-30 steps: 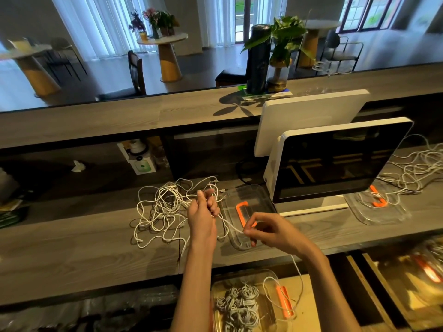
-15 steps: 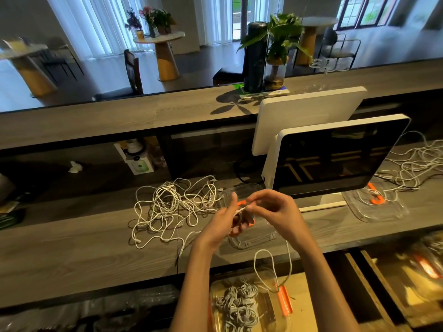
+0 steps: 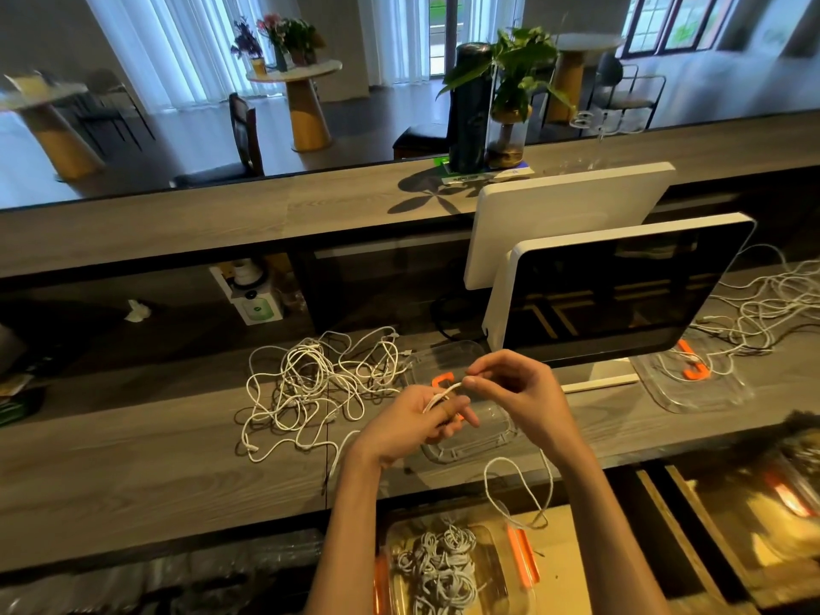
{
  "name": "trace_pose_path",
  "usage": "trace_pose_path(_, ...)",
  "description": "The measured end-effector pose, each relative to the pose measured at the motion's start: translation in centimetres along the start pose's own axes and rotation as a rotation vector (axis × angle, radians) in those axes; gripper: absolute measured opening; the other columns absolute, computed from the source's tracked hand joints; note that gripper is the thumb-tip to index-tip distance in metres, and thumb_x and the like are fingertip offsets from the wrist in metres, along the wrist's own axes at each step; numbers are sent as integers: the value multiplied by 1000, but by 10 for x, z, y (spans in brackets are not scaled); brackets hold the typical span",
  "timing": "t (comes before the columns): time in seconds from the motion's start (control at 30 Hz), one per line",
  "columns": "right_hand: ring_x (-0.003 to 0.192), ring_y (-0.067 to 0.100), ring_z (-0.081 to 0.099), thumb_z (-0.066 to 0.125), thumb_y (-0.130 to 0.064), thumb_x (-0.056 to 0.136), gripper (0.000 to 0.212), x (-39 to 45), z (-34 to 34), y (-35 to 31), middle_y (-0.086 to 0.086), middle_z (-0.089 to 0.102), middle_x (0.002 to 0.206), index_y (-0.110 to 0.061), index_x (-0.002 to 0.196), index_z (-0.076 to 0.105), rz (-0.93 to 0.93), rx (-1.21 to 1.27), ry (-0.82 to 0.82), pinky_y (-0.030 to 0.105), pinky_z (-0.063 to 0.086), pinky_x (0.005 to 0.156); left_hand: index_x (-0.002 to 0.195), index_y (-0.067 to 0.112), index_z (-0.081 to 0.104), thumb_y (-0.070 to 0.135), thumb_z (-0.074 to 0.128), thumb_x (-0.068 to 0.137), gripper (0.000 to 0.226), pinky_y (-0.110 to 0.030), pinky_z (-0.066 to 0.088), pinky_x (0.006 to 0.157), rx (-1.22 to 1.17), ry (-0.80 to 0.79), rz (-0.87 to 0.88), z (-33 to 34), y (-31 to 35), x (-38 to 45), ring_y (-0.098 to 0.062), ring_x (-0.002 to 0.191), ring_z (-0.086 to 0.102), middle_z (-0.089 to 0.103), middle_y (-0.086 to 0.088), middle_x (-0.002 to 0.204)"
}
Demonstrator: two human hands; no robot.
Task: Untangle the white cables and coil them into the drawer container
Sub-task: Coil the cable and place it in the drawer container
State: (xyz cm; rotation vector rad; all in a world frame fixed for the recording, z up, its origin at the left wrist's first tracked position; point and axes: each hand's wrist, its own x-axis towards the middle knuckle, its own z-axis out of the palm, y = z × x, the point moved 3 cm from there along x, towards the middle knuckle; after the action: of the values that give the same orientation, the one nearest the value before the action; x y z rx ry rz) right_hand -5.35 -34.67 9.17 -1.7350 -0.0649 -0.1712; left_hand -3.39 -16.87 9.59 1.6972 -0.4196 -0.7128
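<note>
A tangle of white cables (image 3: 319, 383) lies on the wooden counter, left of my hands. My left hand (image 3: 417, 426) holds a white cable (image 3: 439, 397) wound over its fingers. My right hand (image 3: 514, 392) pinches the same cable just above the left hand's fingers. The rest of that cable hangs in a loop (image 3: 519, 490) below my right wrist, down over the drawer. A clear container (image 3: 501, 565) with orange clips sits in the open drawer at the bottom and holds several coiled white cables (image 3: 439, 565).
A clear lid with an orange clip (image 3: 470, 441) lies on the counter under my hands. A monitor (image 3: 621, 290) stands behind them. Further right, another clear lid (image 3: 710, 392) lies under a second pile of white cables (image 3: 763, 308). More open drawers (image 3: 754, 503) are at the lower right.
My left hand left the tangle and came to the right hand above the lid. Both hands now wind the cable over the left fingers, and the hanging loop has shortened.
</note>
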Motion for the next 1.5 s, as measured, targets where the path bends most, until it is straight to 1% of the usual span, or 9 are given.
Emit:
trace_pose_path(0.23,84,18,74,77,-30,84,21,-2,-1,1,4,76,86,-14,98,76,-16,-22,23,29,61,76,110,6,75,36,41,108,46,-16,35,55,-50,54,36,-3,1,0,-5,52,39,57,8,61)
trace_pose_path(0.47,83,12,71,69,-23,95,14,-5,-21,21,-4,75,86,-22,107,76,4,-142,58,25,58,74,116,10,74,42,44,101,47,-16,34,52,-467,542,161,-41,-11,-4,-5,62,41,67,1,86)
trace_pose_path(0.63,61,0,62,61,-13,101,23,-10,-16,23,0,69,74,-18,123,68,-1,-97,5,10,44,57,120,2,70,40,46,99,49,-15,33,48,-800,653,209,-49,-17,-8,-6,67,44,72,-8,101)
trace_pose_path(0.8,64,3,59,60,-16,101,17,-12,-8,34,-6,67,73,-18,113,73,36,-79,-29,14,46,61,122,3,68,39,40,105,49,-19,37,54,-893,739,205,-51,-18,-11,-6,71,49,71,-10,119)
trace_pose_path(0.97,68,9,64,64,-28,99,11,-14,-1,51,0,69,76,-25,103,74,104,-197,-191,22,49,67,113,4,69,37,35,109,47,-31,52,85,-920,881,184,-48,-24,-9,-15,96,70,75,-9,109)
trace_pose_path(1.07,79,9,67,66,-28,98,11,-18,7,49,-5,72,86,-26,103,75,138,-249,-397,25,53,73,100,3,64,34,37,109,42,-37,57,85,-1005,960,195,-47,-27,-9,-20,84,73,72,-9,85)
trace_pose_path(1.23,96,16,68,69,-25,97,16,-22,15,24,-2,71,102,-17,109,75,103,-179,-668,25,54,84,89,8,53,33,36,109,36,-20,35,48,-765,978,159,-47,-32,-8,-8,52,41,45,0,67)
trace_pose_path(1.37,99,12,66,71,-21,96,16,-23,18,12,-3,70,103,-15,111,75,100,-80,-722,25,52,85,86,8,54,42,40,106,42,-18,32,47,-491,875,47,-39,-32,-2,-7,51,38,44,2,64)
trace_pose_path(1.5,104,28,66,70,-22,96,16,-19,17,11,5,72,107,-17,111,76,80,14,-558,41,54,92,88,6,62,54,33,104,59,-19,36,50,-244,659,-107,-29,-31,3,-8,54,45,52,-1,67)
